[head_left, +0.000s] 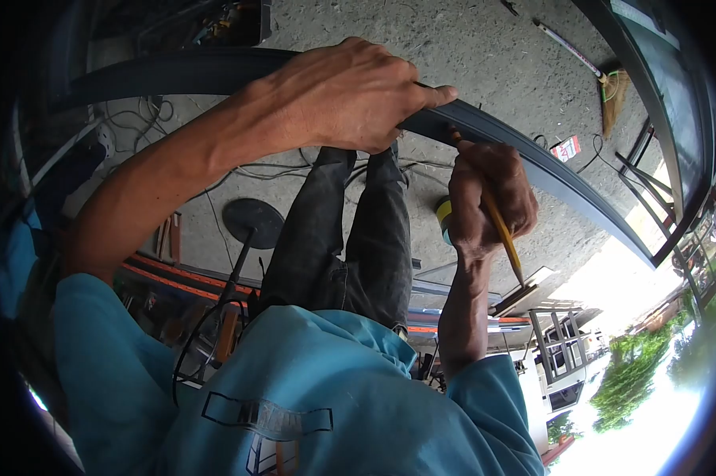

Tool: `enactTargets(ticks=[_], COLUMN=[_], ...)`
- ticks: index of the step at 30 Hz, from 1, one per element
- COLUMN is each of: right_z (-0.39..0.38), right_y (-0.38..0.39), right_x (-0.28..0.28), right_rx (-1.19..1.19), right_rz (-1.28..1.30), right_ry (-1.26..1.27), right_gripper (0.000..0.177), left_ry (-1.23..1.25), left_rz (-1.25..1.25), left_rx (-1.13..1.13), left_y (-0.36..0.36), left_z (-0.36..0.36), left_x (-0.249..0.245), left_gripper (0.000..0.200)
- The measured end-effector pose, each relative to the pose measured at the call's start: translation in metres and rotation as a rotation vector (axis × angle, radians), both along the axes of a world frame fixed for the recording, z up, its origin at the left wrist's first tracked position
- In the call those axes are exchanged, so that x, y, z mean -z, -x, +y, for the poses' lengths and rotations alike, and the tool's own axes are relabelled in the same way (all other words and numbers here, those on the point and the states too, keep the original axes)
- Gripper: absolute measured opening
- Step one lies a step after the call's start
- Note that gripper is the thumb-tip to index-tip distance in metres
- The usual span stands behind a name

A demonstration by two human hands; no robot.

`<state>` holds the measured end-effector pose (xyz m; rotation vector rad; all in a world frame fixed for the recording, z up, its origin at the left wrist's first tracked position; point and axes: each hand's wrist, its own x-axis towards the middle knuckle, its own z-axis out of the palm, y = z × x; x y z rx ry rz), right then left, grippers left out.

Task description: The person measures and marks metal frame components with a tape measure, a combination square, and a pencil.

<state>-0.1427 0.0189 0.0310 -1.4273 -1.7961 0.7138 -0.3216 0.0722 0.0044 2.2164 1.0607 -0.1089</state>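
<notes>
A long dark metal profile (548, 170) runs across the view in front of my body, looking curved in the lens. My left hand (362, 95) lies over it with the fingers wrapped round its edge and the thumb or a finger stretched along its top. In my right hand (493, 190) is a yellow pencil (504, 234), its one end pointing down and back past the wrist. The other end, near my fingertips, is close to the profile's lower edge, just right of my left hand.
Cables (255, 170) and a round dark base (252, 224) lie on the concrete floor around my legs. A broom (613, 99) is at the upper right, near a large dark frame (675, 103). Orange-red bars (175, 274) stretch behind me.
</notes>
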Motion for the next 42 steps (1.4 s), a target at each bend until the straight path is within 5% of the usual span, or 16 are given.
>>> enactTargets(ticks=[32, 35, 37, 42], right_z=[0.002, 0.006, 0.011, 0.006], right_y=[0.000, 0.006, -0.003, -0.015], right_x=[-0.006, 0.001, -0.006, -0.008], right_rx=[-0.039, 0.116, 0.174, 0.061], right_rz=[-0.009, 0.050, 0.485, 0.492], right_ry=[0.176, 0.118, 0.300, 0.350], right_gripper=[0.012, 0.012, 0.017, 0.017], left_ry=[-0.026, 0.003, -0.023, -0.040], left_rz=[0.034, 0.033, 0.009, -0.005], left_rx=[-0.003, -0.008, -0.012, -0.010], left_y=[-0.002, -0.002, -0.001, -0.002], left_z=[0.001, 0.003, 0.001, 0.000], left_x=[-0.004, -0.008, -0.004, -0.004], left_gripper=[0.061, 0.060, 0.060, 0.061])
